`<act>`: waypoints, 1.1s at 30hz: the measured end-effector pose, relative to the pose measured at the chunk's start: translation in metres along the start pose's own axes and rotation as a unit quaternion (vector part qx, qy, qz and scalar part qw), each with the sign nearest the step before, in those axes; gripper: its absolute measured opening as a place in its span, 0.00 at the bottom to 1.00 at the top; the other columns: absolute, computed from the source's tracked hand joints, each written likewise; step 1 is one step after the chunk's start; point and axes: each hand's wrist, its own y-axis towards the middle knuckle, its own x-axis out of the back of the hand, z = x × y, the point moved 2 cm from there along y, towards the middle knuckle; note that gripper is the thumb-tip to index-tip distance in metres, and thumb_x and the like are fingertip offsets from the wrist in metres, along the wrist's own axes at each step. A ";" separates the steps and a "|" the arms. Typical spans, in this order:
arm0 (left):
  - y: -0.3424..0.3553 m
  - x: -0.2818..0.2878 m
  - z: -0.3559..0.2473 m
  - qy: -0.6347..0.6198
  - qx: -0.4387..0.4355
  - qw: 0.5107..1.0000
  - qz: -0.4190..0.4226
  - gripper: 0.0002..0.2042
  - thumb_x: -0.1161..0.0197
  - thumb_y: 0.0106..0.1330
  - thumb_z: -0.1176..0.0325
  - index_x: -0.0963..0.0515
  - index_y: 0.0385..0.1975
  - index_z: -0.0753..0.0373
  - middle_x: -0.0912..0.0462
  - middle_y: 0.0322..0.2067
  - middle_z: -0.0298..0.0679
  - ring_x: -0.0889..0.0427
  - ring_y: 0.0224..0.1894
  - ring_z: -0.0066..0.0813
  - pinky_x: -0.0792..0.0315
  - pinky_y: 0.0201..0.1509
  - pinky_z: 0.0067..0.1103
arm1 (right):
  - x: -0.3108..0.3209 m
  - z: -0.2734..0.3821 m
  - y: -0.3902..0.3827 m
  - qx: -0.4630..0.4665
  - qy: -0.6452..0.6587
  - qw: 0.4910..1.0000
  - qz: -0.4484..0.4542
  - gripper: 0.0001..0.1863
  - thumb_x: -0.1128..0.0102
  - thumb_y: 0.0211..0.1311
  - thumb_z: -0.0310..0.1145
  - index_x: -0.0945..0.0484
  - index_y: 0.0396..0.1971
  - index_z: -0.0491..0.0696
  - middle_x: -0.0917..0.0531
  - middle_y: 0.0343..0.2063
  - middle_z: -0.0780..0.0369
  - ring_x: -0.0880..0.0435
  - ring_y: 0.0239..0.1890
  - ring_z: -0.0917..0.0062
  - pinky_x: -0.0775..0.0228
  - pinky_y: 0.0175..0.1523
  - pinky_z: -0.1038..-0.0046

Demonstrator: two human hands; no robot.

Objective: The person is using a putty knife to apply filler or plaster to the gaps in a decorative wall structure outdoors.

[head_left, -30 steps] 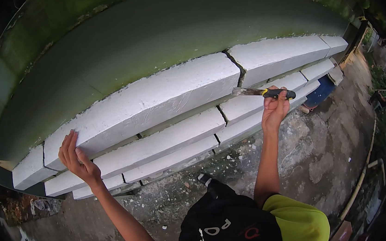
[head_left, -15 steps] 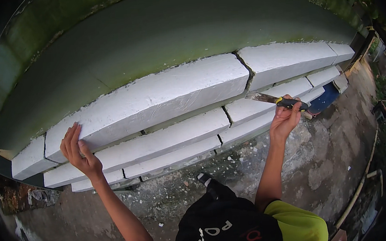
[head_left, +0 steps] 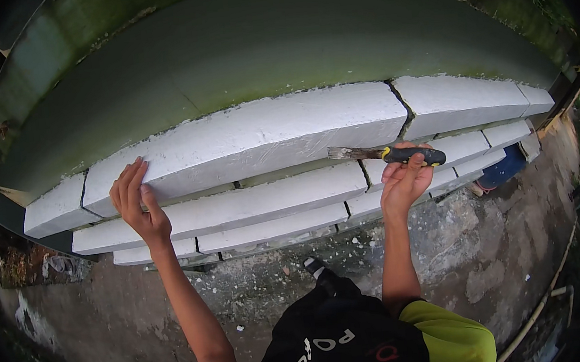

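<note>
My left hand (head_left: 141, 203) rests with outstretched fingers on the upper edge of a long white block (head_left: 250, 130), near its left end. In my right hand (head_left: 405, 180) is a putty knife (head_left: 405, 156) with a black and yellow handle; its stained metal blade points left, in front of the long block's lower right part. I cannot tell whether the blade touches the block. Dark gaps part this block from a shorter white block (head_left: 463, 98) on the right and a small one (head_left: 56, 205) on the left.
Lower white block rows (head_left: 258, 208) step down toward me. Behind the top row rises a grey-green wall (head_left: 277, 42). A blue container (head_left: 502, 169) stands at the right end. White crumbs dot the stained concrete floor (head_left: 478, 253); a pipe (head_left: 543, 303) runs along the right.
My right hand has carried the putty knife left, turning the blade closer to level. The left hand keeps its place on the block while the whole view shifts slightly.
</note>
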 end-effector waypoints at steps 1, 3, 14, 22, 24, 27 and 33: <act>0.000 -0.001 -0.001 0.000 -0.002 1.000 -0.003 0.16 0.51 0.65 0.71 0.18 0.46 0.62 0.17 0.51 0.40 0.26 0.58 0.39 0.42 0.68 0.33 | -0.009 -0.001 -0.007 0.002 0.007 1.000 0.000 0.23 0.47 0.72 0.45 0.41 0.52 0.44 0.20 0.37 0.51 0.25 0.14 0.78 0.34 0.16 0.80; 0.001 -0.001 -0.001 0.004 -0.002 1.000 -0.005 0.16 0.52 0.65 0.71 0.18 0.46 0.62 0.17 0.51 0.40 0.26 0.58 0.39 0.42 0.68 0.33 | -0.029 -0.005 -0.022 0.019 0.008 0.999 0.042 0.23 0.46 0.72 0.46 0.42 0.53 0.45 0.20 0.38 0.51 0.26 0.13 0.79 0.34 0.16 0.81; -0.001 -0.003 0.000 0.003 -0.002 1.000 -0.011 0.17 0.52 0.64 0.71 0.18 0.46 0.62 0.17 0.51 0.38 0.25 0.58 0.38 0.42 0.68 0.32 | -0.044 -0.002 -0.020 0.057 -0.013 0.998 0.004 0.24 0.49 0.73 0.48 0.41 0.51 0.43 0.20 0.34 0.55 0.31 0.12 0.84 0.40 0.15 0.84; -0.002 -0.005 0.000 0.010 0.001 1.000 -0.026 0.17 0.52 0.63 0.71 0.18 0.46 0.62 0.17 0.50 0.39 0.26 0.58 0.38 0.42 0.67 0.33 | -0.038 0.009 0.000 0.061 0.035 0.990 -0.123 0.22 0.49 0.74 0.48 0.40 0.49 0.44 0.20 0.35 0.57 0.34 0.13 0.88 0.44 0.16 0.85; 0.000 -0.005 0.000 0.009 -0.006 1.000 -0.020 0.17 0.52 0.63 0.71 0.18 0.46 0.62 0.17 0.50 0.39 0.26 0.58 0.38 0.42 0.67 0.33 | -0.065 0.006 -0.017 0.084 0.021 0.995 -0.049 0.23 0.48 0.73 0.48 0.41 0.49 0.44 0.20 0.35 0.57 0.33 0.13 0.86 0.43 0.16 0.85; -0.001 0.000 0.000 0.009 -0.009 1.000 -0.009 0.17 0.52 0.64 0.70 0.18 0.46 0.62 0.17 0.50 0.40 0.26 0.58 0.39 0.42 0.67 0.33 | -0.078 0.000 -0.026 0.079 0.011 0.997 -0.024 0.23 0.47 0.72 0.48 0.41 0.49 0.44 0.20 0.35 0.56 0.33 0.12 0.86 0.42 0.16 0.85; 0.000 0.004 0.000 0.006 -0.003 1.000 -0.006 0.16 0.51 0.66 0.69 0.18 0.46 0.61 0.17 0.51 0.39 0.26 0.58 0.39 0.43 0.68 0.33 | -0.085 0.010 -0.017 0.078 0.038 0.987 -0.134 0.20 0.47 0.73 0.47 0.38 0.45 0.46 0.21 0.31 0.59 0.34 0.12 0.87 0.45 0.14 0.85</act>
